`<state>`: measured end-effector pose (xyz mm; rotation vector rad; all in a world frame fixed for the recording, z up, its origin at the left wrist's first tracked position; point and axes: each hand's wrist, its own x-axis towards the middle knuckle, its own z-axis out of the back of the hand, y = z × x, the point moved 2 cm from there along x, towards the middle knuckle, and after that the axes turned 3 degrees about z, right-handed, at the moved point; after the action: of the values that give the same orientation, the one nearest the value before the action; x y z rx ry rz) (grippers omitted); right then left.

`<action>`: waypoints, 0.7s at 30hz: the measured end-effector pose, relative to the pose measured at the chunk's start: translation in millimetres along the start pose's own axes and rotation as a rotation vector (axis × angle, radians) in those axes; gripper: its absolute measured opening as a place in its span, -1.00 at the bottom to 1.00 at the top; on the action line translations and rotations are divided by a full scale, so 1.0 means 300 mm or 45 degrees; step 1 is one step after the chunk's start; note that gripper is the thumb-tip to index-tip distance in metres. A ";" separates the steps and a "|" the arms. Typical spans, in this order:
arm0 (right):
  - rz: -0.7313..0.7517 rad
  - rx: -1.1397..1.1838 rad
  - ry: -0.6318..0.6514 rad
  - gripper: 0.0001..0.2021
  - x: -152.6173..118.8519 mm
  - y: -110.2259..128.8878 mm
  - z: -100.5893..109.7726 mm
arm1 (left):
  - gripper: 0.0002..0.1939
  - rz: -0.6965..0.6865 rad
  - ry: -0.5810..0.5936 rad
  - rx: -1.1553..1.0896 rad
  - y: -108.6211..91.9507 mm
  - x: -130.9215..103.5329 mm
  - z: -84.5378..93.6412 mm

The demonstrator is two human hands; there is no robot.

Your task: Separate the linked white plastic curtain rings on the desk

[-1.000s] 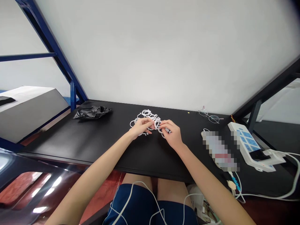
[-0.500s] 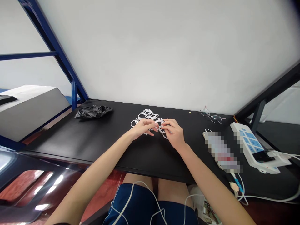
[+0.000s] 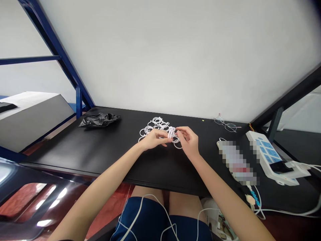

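Note:
My left hand point(image 3: 153, 139) is closed, with thumb and fingers pinching a bundle of white cord loops point(image 3: 171, 132) above the black table point(image 3: 75, 150). At the bundle's right side, my right hand point(image 3: 188, 139) has its fingers bent inward, with the fingertips at the cord. More thin white loops with small knots point(image 3: 157, 120) lie in a loose pile behind and beside my left hand. One white loop point(image 3: 178, 144) hangs or lies below the fingers of my right hand. My fingers partly hide the bundle.
To the left lies a crumpled black plastic bag point(image 3: 99, 119). On the right are eyeglasses point(image 3: 230, 127), a blurred-out phone point(image 3: 235, 162) on a cable, and a white power strip point(image 3: 268, 152). White cables point(image 3: 140, 214) cross my lap. A pale wall point(image 3: 160, 60) stands behind.
The white loops at my fingers now form a tighter, upright bundle in my left hand. My right hand has shifted slightly right, its fingers farther from the left ones.

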<state>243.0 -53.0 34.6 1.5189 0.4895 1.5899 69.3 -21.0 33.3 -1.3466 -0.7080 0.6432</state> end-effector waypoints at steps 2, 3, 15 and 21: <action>-0.202 0.150 0.071 -0.74 0.002 -0.008 -0.007 | -0.69 -0.056 0.010 0.028 -0.005 -0.002 -0.003; -0.275 0.193 0.113 -0.69 0.003 -0.008 -0.011 | -0.70 -0.084 0.014 0.040 -0.006 -0.003 -0.005; -0.382 0.267 0.450 -0.61 -0.011 0.024 -0.027 | -0.79 -0.255 0.029 0.276 -0.017 -0.012 -0.015; -0.384 0.260 0.479 -0.50 -0.022 0.004 -0.035 | -0.72 -0.099 0.139 0.126 -0.004 -0.016 -0.013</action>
<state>232.0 -56.1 29.6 1.2169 1.0679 1.6214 69.3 -27.3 33.8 -1.2468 -0.6295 0.5319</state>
